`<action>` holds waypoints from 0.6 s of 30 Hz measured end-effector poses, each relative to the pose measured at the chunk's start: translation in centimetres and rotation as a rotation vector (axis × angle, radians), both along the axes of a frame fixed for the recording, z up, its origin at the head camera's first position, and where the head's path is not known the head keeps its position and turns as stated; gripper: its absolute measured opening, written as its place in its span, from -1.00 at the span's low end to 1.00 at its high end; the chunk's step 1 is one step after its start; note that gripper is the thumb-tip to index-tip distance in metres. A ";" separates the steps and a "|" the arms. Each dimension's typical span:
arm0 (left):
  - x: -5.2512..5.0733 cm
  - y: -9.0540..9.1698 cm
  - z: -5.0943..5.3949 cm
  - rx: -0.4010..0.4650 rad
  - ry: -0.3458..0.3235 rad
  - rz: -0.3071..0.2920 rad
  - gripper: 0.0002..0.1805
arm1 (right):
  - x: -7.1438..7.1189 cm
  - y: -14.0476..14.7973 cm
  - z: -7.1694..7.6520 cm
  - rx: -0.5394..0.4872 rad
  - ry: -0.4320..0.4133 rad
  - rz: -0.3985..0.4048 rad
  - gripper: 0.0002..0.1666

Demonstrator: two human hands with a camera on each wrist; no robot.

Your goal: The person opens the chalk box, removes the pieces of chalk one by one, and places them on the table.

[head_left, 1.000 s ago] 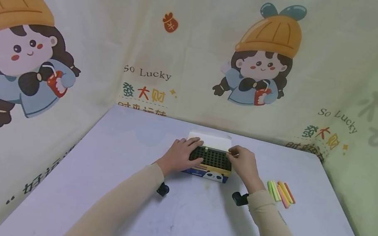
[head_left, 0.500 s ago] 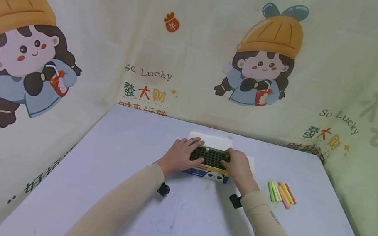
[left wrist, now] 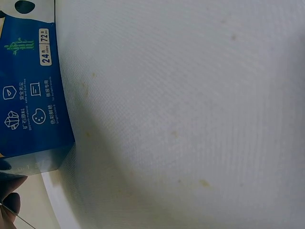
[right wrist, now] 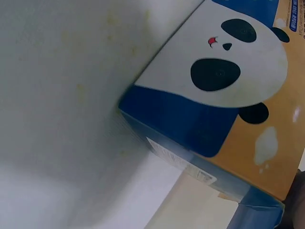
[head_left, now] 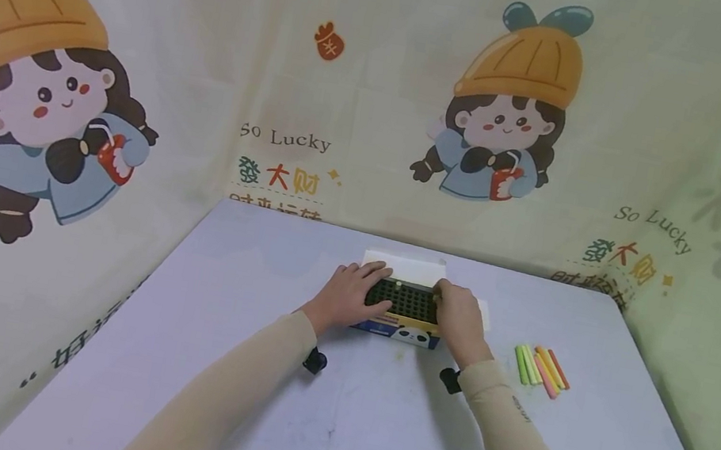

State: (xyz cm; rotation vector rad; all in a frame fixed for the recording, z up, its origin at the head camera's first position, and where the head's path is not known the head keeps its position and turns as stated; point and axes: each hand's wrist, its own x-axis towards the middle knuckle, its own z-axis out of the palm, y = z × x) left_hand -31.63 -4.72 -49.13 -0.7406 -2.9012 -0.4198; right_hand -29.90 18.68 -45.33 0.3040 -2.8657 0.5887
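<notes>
A blue and yellow chalk box [head_left: 385, 329] with a panda on its front stands near the middle of the table, its top open. Inside is a black holder [head_left: 406, 302] full of round holes. One pale chalk stick [head_left: 398, 285] pokes up near its back edge. My left hand [head_left: 348, 295] grips the box's left end, thumb along the front rim and fingers at the back. At the right end, my right hand [head_left: 457, 318] bends its fingers over the holder's back corner, pinching a small yellowish chalk stick, mostly hidden. The right wrist view shows the panda side of the box [right wrist: 167, 114].
Several coloured chalk sticks [head_left: 541, 371], green, yellow, pink, orange and red, lie to the right of the box. The white lid flap [head_left: 405, 267] stands open behind it. A patterned cloth [head_left: 354, 95] hangs behind and beside the white table [head_left: 332, 429].
My right hand has moved left from beside the box's back right corner to over the holder's right end, then slightly back to the right. The left hand has kept its hold.
</notes>
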 end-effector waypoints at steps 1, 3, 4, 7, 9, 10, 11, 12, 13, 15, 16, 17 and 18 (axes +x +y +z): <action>0.0 0.0 0.0 0.002 0.003 -0.002 -0.20 | 0.0 0.0 0.0 0.012 0.005 0.001 -0.83; 0.0 0.1 0.0 0.001 0.007 -0.003 -0.20 | -0.1 0.2 -0.1 0.029 0.006 0.005 -0.84; 0.0 0.1 0.0 0.001 0.009 -0.003 -0.20 | -0.1 0.2 -0.1 0.035 0.002 0.006 -0.84; 0.1 0.1 0.0 -0.005 0.009 -0.001 -0.20 | -0.1 0.3 -0.1 0.038 -0.008 0.007 -0.85; 0.1 0.1 0.0 -0.006 0.008 0.001 -0.20 | -0.1 0.4 0.0 0.034 -0.014 0.009 -0.85; 0.1 0.1 0.0 -0.007 0.007 0.002 -0.20 | -0.2 0.4 0.0 0.034 -0.018 0.009 -0.85; 0.1 0.1 0.0 -0.005 0.008 0.002 -0.20 | -0.2 0.5 0.0 0.033 -0.019 0.011 -0.85; 0.1 0.1 0.0 -0.004 0.006 0.003 -0.20 | -0.1 0.5 0.0 0.029 -0.021 0.015 -0.85; 0.0 0.1 -0.1 -0.004 0.004 0.004 -0.20 | -0.1 0.6 0.1 0.027 -0.022 0.017 -0.85; 0.0 0.1 -0.1 0.001 0.001 0.005 -0.20 | -0.1 0.7 0.1 0.017 -0.026 0.021 -0.85; 0.0 0.1 -0.1 0.002 0.001 0.005 -0.19 | -0.1 0.7 0.2 0.008 -0.031 0.021 -0.85; 0.0 0.2 -0.2 0.002 -0.001 0.006 -0.19 | 0.0 0.8 0.3 -0.002 -0.037 0.022 -0.85; -0.1 0.2 -0.2 -0.001 -0.003 0.007 -0.19 | 0.0 0.8 0.3 -0.012 -0.047 0.021 -0.84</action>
